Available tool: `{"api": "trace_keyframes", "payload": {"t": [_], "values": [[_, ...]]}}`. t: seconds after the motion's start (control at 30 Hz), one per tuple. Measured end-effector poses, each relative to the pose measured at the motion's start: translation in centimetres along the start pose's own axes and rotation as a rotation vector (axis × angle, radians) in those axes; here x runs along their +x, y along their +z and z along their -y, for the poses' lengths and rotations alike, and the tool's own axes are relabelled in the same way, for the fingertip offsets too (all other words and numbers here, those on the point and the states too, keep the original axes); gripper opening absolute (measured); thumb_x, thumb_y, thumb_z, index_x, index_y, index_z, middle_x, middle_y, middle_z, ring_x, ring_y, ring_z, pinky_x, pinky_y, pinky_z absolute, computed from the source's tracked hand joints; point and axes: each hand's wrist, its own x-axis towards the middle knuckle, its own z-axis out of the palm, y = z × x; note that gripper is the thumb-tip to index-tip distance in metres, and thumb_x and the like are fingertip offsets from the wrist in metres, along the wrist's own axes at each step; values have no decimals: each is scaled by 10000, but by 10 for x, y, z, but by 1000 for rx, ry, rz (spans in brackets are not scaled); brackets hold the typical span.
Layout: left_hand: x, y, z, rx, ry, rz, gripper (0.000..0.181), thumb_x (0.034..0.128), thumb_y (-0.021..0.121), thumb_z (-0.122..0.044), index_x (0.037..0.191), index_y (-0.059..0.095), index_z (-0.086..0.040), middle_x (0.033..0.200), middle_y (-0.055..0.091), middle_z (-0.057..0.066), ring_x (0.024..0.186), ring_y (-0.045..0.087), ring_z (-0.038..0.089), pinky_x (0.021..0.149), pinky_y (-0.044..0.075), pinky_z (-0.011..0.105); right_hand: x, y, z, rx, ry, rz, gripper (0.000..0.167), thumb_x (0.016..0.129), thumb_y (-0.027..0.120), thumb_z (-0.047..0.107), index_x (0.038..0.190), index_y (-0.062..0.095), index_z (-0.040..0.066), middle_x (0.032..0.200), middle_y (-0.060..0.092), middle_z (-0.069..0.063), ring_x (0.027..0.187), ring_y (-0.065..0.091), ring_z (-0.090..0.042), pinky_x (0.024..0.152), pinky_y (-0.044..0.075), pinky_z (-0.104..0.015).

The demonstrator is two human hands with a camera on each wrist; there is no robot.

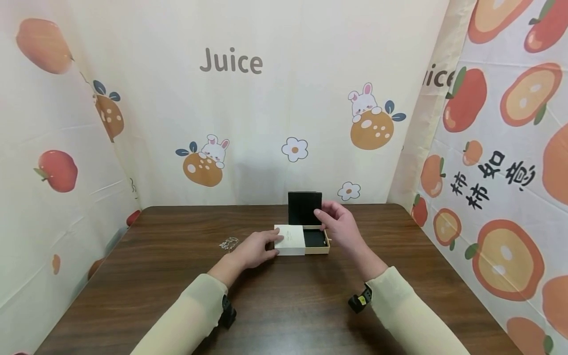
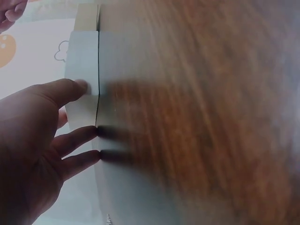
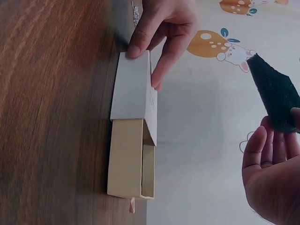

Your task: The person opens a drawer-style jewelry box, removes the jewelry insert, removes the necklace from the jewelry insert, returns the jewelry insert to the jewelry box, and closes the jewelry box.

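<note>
A small drawer box with a white sleeve (image 1: 290, 240) lies on the table. Its cream drawer (image 3: 125, 158) sticks out to the right, with black showing inside in the head view. My left hand (image 1: 255, 250) holds the sleeve's left end, thumb on the near side and a finger on top. Above and behind the drawer, my right hand (image 1: 340, 224) pinches a flat black foam pad (image 1: 304, 208) by its right edge. The pad stands upright, apart from my left hand. Up close, the right wrist view shows the pad's rough edge.
A silver chain (image 1: 229, 242) lies on the brown wooden table (image 1: 177, 286), left of the box. A small ribbon tab (image 3: 132, 205) hangs from the drawer's end. Printed fabric curtains (image 1: 266, 108) stand behind the table and along both sides.
</note>
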Motion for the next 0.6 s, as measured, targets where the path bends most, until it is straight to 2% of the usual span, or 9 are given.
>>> {"api": "trace_keyframes", "payload": {"t": [0.2, 0.53, 0.6], "values": [[2, -1, -2, -2, -2, 3, 452, 1046, 765, -159, 1485, 694, -80, 1670, 543, 144, 1526, 558, 334, 1245, 479, 508, 2, -5, -2, -26, 11, -8, 363, 1113, 672, 242, 1366, 614, -12, 1094, 614, -14, 939, 609, -200, 835, 597, -238], [4, -2, -3, -16, -51, 1, 471, 1046, 771, -173, 1503, 684, -100, 1677, 533, 135, 1536, 549, 317, 1253, 471, 499, 10, -12, -13, -31, 43, -21, 375, 1115, 668, 249, 1379, 607, -10, 1118, 608, 0, 1000, 605, -228, 823, 586, -201], [4, -1, -2, -16, -50, 0, 471, 1046, 771, -173, 1502, 684, -99, 1678, 531, 134, 1540, 544, 316, 1256, 467, 497, 12, -12, -15, -34, 56, -29, 376, 1112, 671, 245, 1381, 605, -10, 1125, 604, 7, 997, 599, -197, 818, 578, -192]]}}
